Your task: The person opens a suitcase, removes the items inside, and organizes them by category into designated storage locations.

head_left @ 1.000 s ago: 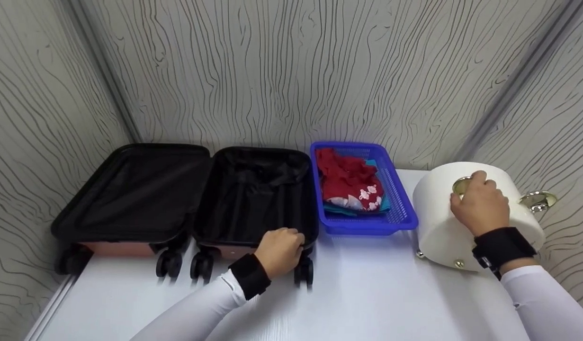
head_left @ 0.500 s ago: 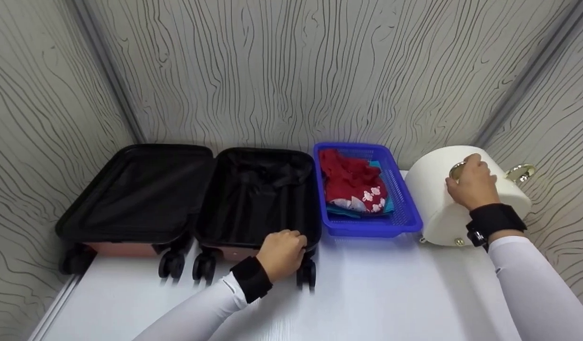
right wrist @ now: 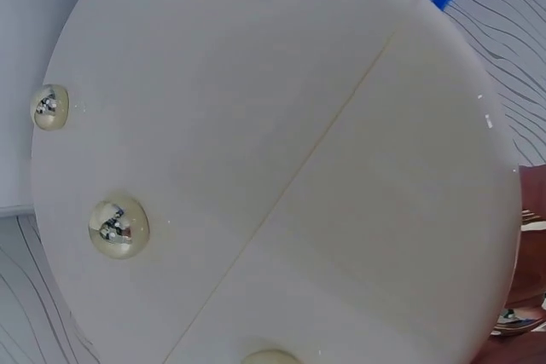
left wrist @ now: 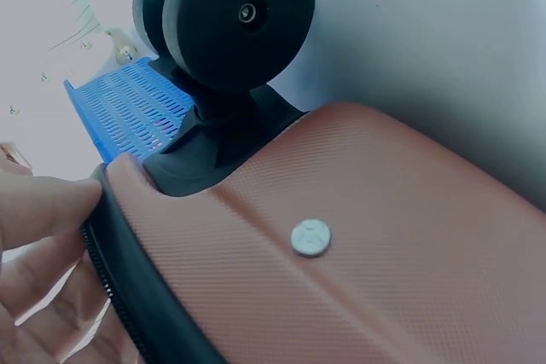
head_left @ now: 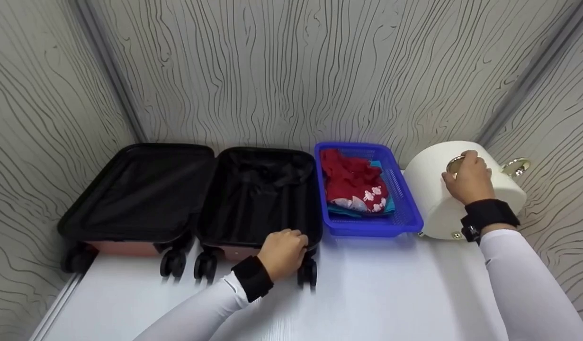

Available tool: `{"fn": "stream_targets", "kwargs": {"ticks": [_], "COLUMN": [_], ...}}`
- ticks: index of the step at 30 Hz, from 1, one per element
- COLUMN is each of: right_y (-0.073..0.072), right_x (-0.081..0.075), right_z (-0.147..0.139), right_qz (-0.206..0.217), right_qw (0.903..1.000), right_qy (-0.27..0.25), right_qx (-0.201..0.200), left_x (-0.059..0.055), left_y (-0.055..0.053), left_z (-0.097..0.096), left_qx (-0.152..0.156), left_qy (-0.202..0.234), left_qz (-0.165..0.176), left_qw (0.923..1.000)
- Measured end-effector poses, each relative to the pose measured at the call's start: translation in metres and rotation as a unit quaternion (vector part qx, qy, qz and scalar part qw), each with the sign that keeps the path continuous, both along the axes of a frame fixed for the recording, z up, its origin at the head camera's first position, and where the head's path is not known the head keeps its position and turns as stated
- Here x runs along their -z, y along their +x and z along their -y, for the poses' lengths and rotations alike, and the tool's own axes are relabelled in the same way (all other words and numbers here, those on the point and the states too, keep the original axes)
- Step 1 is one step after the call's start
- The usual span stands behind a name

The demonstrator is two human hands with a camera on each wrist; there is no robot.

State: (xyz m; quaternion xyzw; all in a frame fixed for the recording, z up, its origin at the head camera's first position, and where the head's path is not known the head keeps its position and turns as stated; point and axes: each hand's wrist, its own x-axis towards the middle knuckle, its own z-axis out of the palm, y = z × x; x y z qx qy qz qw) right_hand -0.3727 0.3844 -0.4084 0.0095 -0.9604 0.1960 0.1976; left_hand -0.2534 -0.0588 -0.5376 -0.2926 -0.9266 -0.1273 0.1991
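Observation:
An open suitcase, black-lined with a pink shell, lies with its right half (head_left: 260, 203) nearest the hands. My left hand (head_left: 284, 253) grips that half's front rim, fingers over the edge; in the left wrist view the thumb (left wrist: 51, 206) presses the black zipper edge. At the right stands a white drum-shaped container (head_left: 433, 189) with gold handles and gold knobs. My right hand (head_left: 471, 177) holds the gold ring handle (head_left: 455, 166) on it. In the right wrist view the container's round white face fills most of the frame, and fingers show at the right edge.
A blue plastic basket (head_left: 405, 215) with a red garment (head_left: 350, 177) and teal cloth (head_left: 390, 206) stands between suitcase and container. The suitcase's left half (head_left: 144, 194) lies flat near the left wall. Black wheels (head_left: 307, 273) stick out toward the front. Patterned panels enclose the white table (head_left: 367, 289).
My right hand and the white container have moved back and slightly left, closer to the back corner. My left hand keeps its grip on the suitcase rim. The head view has shifted a little.

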Motion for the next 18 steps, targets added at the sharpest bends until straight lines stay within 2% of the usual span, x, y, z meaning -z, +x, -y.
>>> {"fn": "stream_targets", "kwargs": {"ticks": [6, 13, 18], "right_y": [0.006, 0.022, 0.045], "right_x": [0.001, 0.005, 0.009], "right_z": [0.0, 0.025, 0.05], "right_qz": [0.015, -0.054, -0.095], "right_qw": [0.9998, 0.9982, 0.9951], "right_qy": [-0.013, -0.021, -0.023], "right_qx": [0.001, 0.014, -0.01], "left_x": [0.0, 0.004, 0.0], "left_y": [-0.004, -0.007, -0.004], "left_z": [-0.001, 0.001, 0.011], "left_qx": [0.008, 0.015, 0.017], "left_qy": [-0.003, 0.007, 0.029], "left_qz": [-0.001, 0.002, 0.014], "left_qw": [1.0, 0.9999, 0.9993]}}
